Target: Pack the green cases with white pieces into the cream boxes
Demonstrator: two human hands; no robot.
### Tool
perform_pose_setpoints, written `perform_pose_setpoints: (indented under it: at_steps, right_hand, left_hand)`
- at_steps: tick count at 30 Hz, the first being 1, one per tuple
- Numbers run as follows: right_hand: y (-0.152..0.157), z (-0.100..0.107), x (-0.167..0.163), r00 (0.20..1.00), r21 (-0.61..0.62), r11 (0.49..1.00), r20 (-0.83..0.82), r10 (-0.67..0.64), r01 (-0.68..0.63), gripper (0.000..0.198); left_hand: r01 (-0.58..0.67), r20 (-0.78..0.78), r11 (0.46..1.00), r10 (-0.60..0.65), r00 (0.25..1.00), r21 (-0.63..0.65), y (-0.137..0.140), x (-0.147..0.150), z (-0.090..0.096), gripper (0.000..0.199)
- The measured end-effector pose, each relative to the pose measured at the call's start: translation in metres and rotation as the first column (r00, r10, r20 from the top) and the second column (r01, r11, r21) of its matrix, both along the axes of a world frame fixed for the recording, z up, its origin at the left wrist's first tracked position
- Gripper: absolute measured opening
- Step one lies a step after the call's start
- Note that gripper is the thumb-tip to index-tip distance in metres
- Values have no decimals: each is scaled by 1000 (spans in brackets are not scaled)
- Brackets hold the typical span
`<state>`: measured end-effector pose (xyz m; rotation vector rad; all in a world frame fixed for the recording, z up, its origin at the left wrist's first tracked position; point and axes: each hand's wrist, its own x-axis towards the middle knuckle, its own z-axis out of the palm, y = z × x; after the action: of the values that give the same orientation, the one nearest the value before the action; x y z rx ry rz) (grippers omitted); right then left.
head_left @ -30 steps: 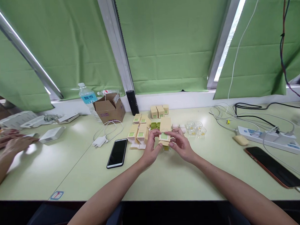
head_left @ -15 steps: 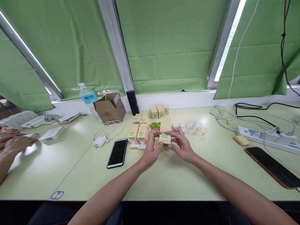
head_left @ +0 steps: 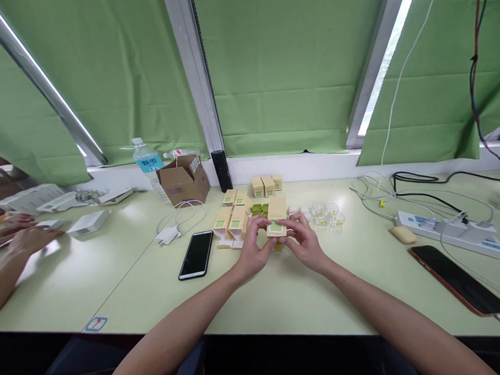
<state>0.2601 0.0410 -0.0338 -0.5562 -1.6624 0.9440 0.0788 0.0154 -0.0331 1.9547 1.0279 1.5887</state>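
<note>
Cream carton [head_left: 277, 207] with a green label sits between the two hands in the middle of the tabletop [head_left: 280, 302], its long side running from near to far. The left hand [head_left: 253, 251] and the right hand [head_left: 305, 246] both hold it, fingers on the label face and thumbs at the near end, so each grasp is narrow. A clear container [head_left: 278, 247] shows just beneath the carton's near end, partly hidden; whether the two touch cannot be told.

Just left of the left hand stand more cream cartons [head_left: 237, 220], the near ones with their flaps open. Green pieces [head_left: 259, 208] lie beyond the left hand, and three shorter boxes [head_left: 268, 185] stand farther back. Right of the carton are pale round items [head_left: 305, 214], partly covered by the right hand, then a group of clear cups [head_left: 329, 213] with yellow at the bottom.

A black-screened phone [head_left: 196, 255] lies to the left, near a white charger [head_left: 167, 235]. On the far left, a co-worker's hands [head_left: 34, 241] rest near a white box [head_left: 89, 223].
</note>
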Motion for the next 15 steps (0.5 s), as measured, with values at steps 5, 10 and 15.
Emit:
perform_pose_setpoints:
  at_steps: [5, 10, 15]
  right_hand:
    - [0, 1, -1, 1000, -6, 1000, 1, -25, 25, 33]
    - [1, 1, 0, 1000, -14, 1000, -7, -21, 21, 32]
    - [-1, 3, 1, 1000, -18, 1000, 7, -12, 12, 33]
  left_hand:
    - [-22, 10, 1000, 22, 1000, 0, 2, 0, 0, 29]
    - [-34, 15, 999, 35, 999, -39, 2, 1, 1, 29]
    - [-17, -17, 1000, 17, 1000, 8, 1, -2, 3, 32]
